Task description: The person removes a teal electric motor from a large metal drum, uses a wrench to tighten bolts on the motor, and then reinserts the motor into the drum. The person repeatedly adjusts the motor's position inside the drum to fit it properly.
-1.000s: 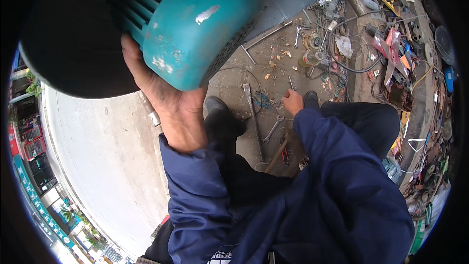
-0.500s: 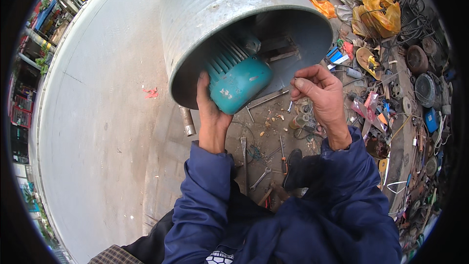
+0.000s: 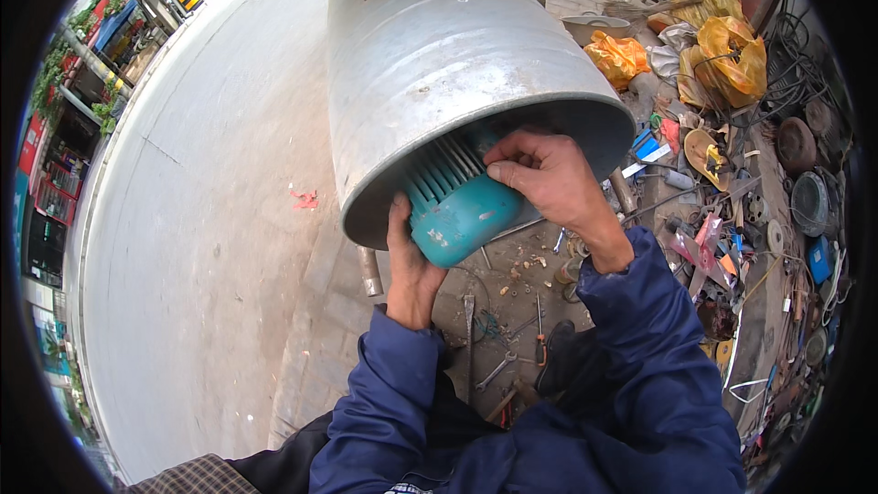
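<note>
A green electric motor point(image 3: 466, 220) with cooling fins and a rounded end cover sits partly inside the mouth of a big grey metal drum point(image 3: 457, 46). My left hand point(image 3: 412, 261) grips the cover from its left side and underneath, thumb along the edge. Over the motor's right side is my right hand point(image 3: 549, 174), its thumb and forefinger pinched together close to the casing. Whatever lies in that pinch is too small or hidden to name. The drum's shaded inside hides the motor's far end.
On the ground below lie a wrench point(image 3: 497, 370), a screwdriver point(image 3: 540, 334) and a long metal bar point(image 3: 469, 348). Scrap parts, cables and orange plastic bags point(image 3: 732, 59) crowd the right side. A paved road point(image 3: 201, 247) stretches along the left.
My right hand has moved left and in against the motor, under the drum's rim. My left hand still holds the motor. The view has shifted, so the drum appears lower.
</note>
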{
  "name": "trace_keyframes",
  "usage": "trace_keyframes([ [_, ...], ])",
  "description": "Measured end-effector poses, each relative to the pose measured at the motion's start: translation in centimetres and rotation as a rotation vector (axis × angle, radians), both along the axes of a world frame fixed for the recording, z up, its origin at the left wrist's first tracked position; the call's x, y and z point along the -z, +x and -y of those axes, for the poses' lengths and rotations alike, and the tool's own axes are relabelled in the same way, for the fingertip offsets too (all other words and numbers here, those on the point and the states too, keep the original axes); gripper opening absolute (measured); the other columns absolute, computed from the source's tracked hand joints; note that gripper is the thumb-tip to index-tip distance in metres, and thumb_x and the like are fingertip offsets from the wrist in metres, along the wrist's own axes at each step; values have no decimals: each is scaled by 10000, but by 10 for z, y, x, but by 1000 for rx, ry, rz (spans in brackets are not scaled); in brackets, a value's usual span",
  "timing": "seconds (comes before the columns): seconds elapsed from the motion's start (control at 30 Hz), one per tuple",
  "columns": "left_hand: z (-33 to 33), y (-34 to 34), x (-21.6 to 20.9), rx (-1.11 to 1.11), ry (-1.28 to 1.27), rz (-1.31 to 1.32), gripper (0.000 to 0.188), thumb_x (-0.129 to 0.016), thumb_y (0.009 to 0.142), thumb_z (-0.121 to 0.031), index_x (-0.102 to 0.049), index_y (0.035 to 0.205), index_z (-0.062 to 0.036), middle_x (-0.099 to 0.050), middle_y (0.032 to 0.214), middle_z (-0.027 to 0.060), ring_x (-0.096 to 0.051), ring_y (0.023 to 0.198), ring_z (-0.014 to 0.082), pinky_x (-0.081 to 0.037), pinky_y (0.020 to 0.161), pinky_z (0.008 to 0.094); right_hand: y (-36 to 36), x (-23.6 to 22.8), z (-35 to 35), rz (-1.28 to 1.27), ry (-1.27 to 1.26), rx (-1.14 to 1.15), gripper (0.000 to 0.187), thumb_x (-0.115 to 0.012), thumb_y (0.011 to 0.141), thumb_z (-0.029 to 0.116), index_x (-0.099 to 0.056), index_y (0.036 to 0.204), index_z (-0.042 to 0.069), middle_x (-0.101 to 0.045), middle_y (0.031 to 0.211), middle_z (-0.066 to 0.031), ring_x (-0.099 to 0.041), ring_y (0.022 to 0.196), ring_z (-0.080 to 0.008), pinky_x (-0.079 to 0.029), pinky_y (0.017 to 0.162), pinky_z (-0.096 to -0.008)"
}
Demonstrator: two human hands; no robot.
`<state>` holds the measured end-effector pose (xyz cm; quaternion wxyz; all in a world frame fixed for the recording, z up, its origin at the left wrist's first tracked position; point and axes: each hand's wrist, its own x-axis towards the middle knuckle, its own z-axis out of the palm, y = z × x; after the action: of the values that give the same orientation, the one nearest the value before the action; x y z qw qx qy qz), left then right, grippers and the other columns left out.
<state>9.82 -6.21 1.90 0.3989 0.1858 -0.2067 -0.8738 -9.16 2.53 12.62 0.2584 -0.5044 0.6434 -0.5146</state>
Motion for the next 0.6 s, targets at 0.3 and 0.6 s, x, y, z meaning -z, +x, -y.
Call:
trace_keyframes([
  [0.3, 3, 0, 7, -18, -2, 9, 698, -673, 971, -560, -564, 1456, -70, -664, 1390, 148, -668, 1236, 310, -541, 1080, 465, -5, -2, 3, -64, 79, -66, 183, -786, 879, 100, -786, 1026, -8, -731, 925, -57, -669, 832, -127, -529, 754, -293],
  [0.6, 4, -1, 12, -42, 29, 20, 686, -680, 971, -546, -569, 1449, -66, -671, 1381, 152, -676, 1224, 314, -542, 1079, 467, -9, 5, 6, 161, 111, -75, 199, -809, 894, 111, -776, 1052, -5, -716, 819, -15, -622, 704, -77, -507, 659, -247],
])
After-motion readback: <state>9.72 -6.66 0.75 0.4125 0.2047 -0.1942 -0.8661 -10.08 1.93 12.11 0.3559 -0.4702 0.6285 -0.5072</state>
